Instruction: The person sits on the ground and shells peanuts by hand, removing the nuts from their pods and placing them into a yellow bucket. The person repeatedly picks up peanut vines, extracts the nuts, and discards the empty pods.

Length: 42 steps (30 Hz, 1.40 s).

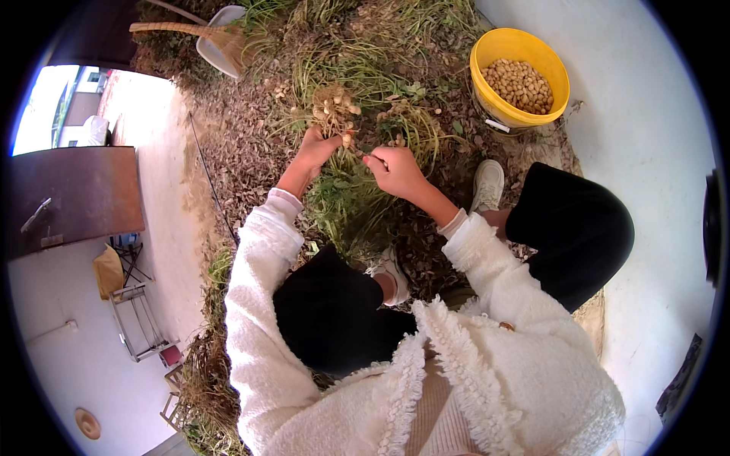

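My left hand (315,154) grips a bunch of peanut plants just below its roots, where a cluster of pale peanut pods (335,107) hangs among dry rootlets. The plants' green leafy stems (348,199) trail down from my hand towards my body. Close on the right, my right hand (394,170) is curled with thumb and forefinger pinched together beside the bunch; whether a pod sits inside the fingers is hidden. Another small peanut plant clump (419,131) lies on the ground just beyond my right hand.
A yellow bucket (482,97) partly filled with picked peanuts (516,85) stands at the upper right by the white wall (639,114). Heaped peanut vines (365,68) cover the ground ahead. A straw broom (225,43) and a white dustpan (214,57) lie at upper left.
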Each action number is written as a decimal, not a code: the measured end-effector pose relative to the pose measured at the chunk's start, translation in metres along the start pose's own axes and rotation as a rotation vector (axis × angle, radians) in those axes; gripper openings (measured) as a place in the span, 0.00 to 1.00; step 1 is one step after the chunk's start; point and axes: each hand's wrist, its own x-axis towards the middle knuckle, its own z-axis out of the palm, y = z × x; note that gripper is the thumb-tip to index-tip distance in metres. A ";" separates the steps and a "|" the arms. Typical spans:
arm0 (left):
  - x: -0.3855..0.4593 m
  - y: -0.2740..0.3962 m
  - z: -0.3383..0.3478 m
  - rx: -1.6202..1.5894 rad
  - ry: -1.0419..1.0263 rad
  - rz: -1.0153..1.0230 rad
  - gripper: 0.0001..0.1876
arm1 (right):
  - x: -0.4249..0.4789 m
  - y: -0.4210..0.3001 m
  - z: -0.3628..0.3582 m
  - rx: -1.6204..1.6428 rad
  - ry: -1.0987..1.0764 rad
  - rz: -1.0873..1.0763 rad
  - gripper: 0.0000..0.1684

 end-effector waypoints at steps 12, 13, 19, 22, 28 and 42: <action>0.009 -0.007 0.021 0.140 -0.031 0.055 0.15 | 0.000 0.021 -0.020 -0.063 0.375 -0.049 0.15; 0.010 -0.008 0.020 0.143 -0.032 0.032 0.15 | 0.001 0.021 -0.020 -0.146 0.392 -0.081 0.14; -0.002 0.013 0.043 0.243 -0.061 0.065 0.15 | 0.001 0.058 -0.049 0.027 0.407 0.189 0.10; -0.006 0.006 0.017 0.171 -0.087 0.043 0.18 | 0.004 0.086 -0.126 -0.286 0.645 0.086 0.10; -0.014 0.004 0.000 0.091 -0.072 0.055 0.20 | 0.044 0.098 -0.251 -0.616 0.796 0.240 0.17; -0.003 -0.017 0.009 -0.006 -0.047 0.132 0.11 | 0.014 0.002 -0.007 -0.241 -0.002 0.182 0.28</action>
